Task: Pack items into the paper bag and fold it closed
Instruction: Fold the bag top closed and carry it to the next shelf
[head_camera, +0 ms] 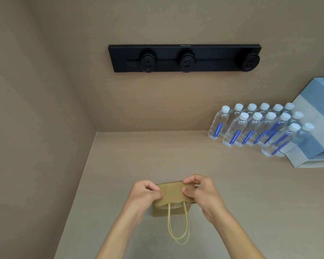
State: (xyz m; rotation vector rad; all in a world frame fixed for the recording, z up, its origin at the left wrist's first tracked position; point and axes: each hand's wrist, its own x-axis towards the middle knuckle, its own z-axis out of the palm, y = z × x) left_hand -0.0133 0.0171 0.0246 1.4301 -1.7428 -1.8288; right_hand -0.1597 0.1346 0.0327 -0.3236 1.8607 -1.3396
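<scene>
A small brown paper bag (171, 198) stands on the beige desk (232, 202), close to the near edge and straight in front of the person. Its top is folded over toward the viewer, and two pale cord handles (178, 227) hang down its front face. The left hand (144, 193) pinches the fold at the bag's left end, finger and thumb closed on the paper; the right hand (198, 189) does the same at the right end, its grip closed over the top edge. What is inside cannot be seen. The bag looks light, thin and easily creased, so it is probably best held at the two ends of the fold, where the paper is doubled and stiffer. Well beyond the bag to its right stands a cluster of clear water bottles (258, 128) with white caps, beside blue and white boxes (318, 116). A black socket strip (185, 57) is mounted on the wall behind. Nothing lies near the bag to get in the way.
</scene>
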